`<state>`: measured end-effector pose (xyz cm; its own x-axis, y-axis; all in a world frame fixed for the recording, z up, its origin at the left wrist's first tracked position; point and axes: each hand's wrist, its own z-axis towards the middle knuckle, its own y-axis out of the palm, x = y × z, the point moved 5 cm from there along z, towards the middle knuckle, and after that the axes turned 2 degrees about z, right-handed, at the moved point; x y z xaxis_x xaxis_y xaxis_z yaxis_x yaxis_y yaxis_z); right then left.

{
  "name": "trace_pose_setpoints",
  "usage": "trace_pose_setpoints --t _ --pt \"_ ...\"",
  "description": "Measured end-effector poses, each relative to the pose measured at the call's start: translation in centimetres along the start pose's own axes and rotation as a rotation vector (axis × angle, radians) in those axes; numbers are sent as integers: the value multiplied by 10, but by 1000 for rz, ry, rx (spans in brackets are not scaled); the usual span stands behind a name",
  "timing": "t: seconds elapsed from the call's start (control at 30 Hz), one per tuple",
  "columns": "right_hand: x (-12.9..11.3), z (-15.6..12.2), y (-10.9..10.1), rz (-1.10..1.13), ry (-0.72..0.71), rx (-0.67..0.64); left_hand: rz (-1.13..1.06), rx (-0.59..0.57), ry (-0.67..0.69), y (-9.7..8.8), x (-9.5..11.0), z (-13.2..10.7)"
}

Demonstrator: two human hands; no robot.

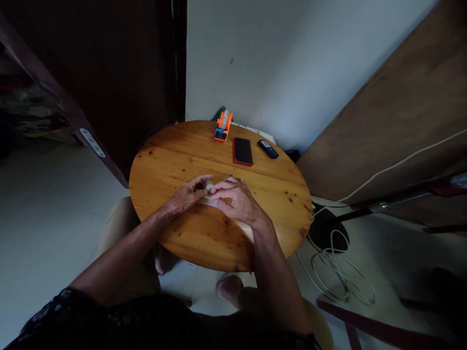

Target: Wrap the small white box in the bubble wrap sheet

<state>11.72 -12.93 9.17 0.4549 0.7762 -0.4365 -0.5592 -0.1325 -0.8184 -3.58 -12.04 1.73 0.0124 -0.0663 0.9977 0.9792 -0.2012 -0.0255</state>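
Both my hands rest together at the middle of a round wooden table. My left hand has its fingers curled and pinched on a small white thing, too small to name. My right hand lies beside it, fingers pressed together on the same white piece, which also shows as a pale strip under the fingers. The two hands touch each other over it.
At the table's far side lie an orange tape dispenser, a red-edged black phone and a small dark phone. A white cable coil lies on the floor at right. A wooden board leans against the wall.
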Motion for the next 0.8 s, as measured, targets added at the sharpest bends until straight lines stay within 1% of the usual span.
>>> trace_pose_setpoints --t 0.07,0.17,0.23,0.27,0.33,0.43,0.7,0.8 --pt "1 0 -5 103 -9 49 19 9 14 -1 2 0" --pt "11 -1 -16 243 58 213 34 14 16 -1 3 0" --pt "19 -2 -20 267 100 290 29 14 5 -1 3 0" --pt "22 -2 -20 253 110 307 28 15 2 -1 3 -1" --pt "25 -1 -17 208 112 298 31 16 2 -1 4 -1" --pt "25 1 -8 167 101 247 51 13 10 -1 5 -2" --pt "29 2 7 150 107 156 92 10 51 -2 5 0" --pt "31 4 12 176 94 151 99 1 70 -2 5 1"
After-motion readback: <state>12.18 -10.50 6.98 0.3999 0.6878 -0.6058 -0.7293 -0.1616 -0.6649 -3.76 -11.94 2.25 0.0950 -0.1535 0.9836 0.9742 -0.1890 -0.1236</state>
